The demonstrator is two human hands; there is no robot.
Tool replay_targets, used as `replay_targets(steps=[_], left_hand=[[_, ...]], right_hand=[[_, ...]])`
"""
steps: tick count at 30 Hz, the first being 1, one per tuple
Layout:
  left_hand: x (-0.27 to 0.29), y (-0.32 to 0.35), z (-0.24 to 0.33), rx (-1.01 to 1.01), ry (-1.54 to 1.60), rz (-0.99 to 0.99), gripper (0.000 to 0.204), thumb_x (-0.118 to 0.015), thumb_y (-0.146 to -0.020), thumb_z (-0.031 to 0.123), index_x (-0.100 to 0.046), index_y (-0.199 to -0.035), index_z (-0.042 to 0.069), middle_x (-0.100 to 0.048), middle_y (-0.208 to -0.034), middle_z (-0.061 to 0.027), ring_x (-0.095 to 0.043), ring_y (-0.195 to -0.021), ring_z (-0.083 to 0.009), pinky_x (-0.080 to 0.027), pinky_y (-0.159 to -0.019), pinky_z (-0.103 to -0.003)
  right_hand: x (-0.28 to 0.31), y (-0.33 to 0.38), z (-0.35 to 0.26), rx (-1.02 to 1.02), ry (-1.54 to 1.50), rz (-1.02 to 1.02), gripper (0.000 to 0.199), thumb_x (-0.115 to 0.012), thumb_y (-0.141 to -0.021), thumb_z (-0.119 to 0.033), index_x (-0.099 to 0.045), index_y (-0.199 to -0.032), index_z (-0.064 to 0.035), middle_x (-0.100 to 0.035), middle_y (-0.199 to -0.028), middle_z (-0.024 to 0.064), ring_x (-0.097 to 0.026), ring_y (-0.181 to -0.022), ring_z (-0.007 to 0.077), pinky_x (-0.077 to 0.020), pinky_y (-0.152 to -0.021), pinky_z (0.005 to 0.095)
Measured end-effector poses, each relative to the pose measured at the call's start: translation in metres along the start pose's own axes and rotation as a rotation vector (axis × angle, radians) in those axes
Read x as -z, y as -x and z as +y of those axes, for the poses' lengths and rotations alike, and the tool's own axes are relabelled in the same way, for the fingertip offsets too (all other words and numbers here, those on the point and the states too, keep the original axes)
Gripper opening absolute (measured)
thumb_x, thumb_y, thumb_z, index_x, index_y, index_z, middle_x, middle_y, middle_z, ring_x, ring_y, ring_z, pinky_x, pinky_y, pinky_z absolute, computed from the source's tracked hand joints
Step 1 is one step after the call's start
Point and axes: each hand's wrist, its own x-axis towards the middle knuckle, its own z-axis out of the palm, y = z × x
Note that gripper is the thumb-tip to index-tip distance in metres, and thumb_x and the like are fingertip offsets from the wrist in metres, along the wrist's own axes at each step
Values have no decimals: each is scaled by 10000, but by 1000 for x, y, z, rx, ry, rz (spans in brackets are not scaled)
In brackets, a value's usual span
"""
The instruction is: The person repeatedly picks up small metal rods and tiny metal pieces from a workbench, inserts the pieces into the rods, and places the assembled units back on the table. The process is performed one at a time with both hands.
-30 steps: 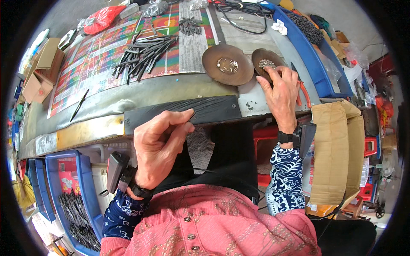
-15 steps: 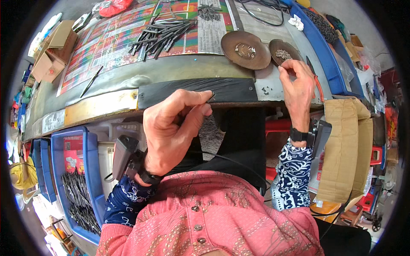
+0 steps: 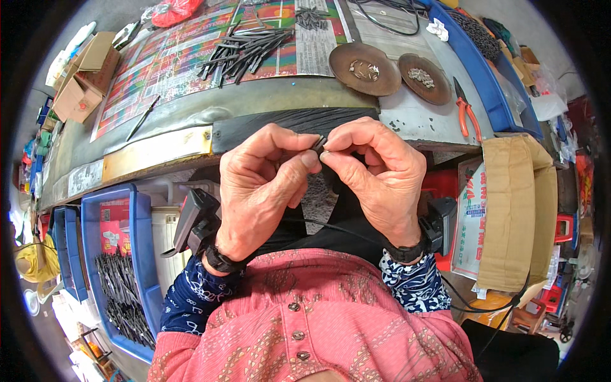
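Note:
My left hand (image 3: 264, 181) pinches a small dark piece (image 3: 320, 145) between thumb and forefinger, above the table's front edge. Against the same piece, my right hand (image 3: 375, 175) closes its thumb and forefinger; whether they hold another tiny part is too small to tell. Beyond my hands stand two brown shallow dishes. The larger dish (image 3: 344, 73) has small slim metal bits in it, the smaller dish (image 3: 439, 94) a cluster of small silvery bits. Red-handled pliers (image 3: 468, 114) lie to the right of them.
A pile of black strips (image 3: 245, 54) lies on printed sheets at the back. At the lower left, a blue bin (image 3: 141, 242) holds many black pieces. An open cardboard box (image 3: 509, 216) stands at the right, below a long blue tray (image 3: 490, 83).
My right hand has come from the smaller dish to the left and nearer, and now meets my left hand at the dark piece. My left hand stays in its pinch.

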Motion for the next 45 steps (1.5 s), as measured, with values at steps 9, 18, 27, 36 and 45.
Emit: replay_targets(steps=[9,18,27,36,45], left_hand=[[0,5,2,26,55,-16,125,-609,-900,-25,-632,-1022,-16,-648,-788,-48,-477,-536,-32,-360,-448,-178],[0,7,1,85,132,-12,100,-628,-903,13,-633,-1001,-9,-642,-790,-47,-458,-527,-34,-332,-440,-179],[10,5,11,-143,-394,-71,116,-589,-869,-84,-632,-961,-28,-651,-820,-24,-545,-694,-23,-450,-611,-183],[10,6,0,-31,-52,-27,158,-570,-883,-68,-633,-1021,-23,-632,-815,-9,-495,-650,-11,-393,-555,-164],[9,7,-6,-35,42,20,124,-611,-907,-9,-629,-1029,-11,-628,-785,0,-422,-567,8,-319,-479,-160]], right_hand=[[-4,4,-3,-16,-43,15,145,-662,-836,83,-604,-962,41,-617,-960,69,-597,-850,102,-498,-753,219],[-12,5,3,-167,-499,90,190,-688,-839,45,-571,-986,11,-592,-905,26,-604,-784,94,-512,-722,225],[8,-6,-4,137,318,4,247,-807,-711,-22,-609,-856,5,-615,-800,26,-589,-722,89,-494,-654,224],[-1,-6,-2,125,288,-3,157,-748,-762,2,-620,-852,9,-633,-778,35,-583,-682,94,-476,-621,233],[-23,-2,13,490,573,196,200,-725,-755,35,-602,-909,4,-627,-782,85,-602,-640,185,-495,-571,274]])
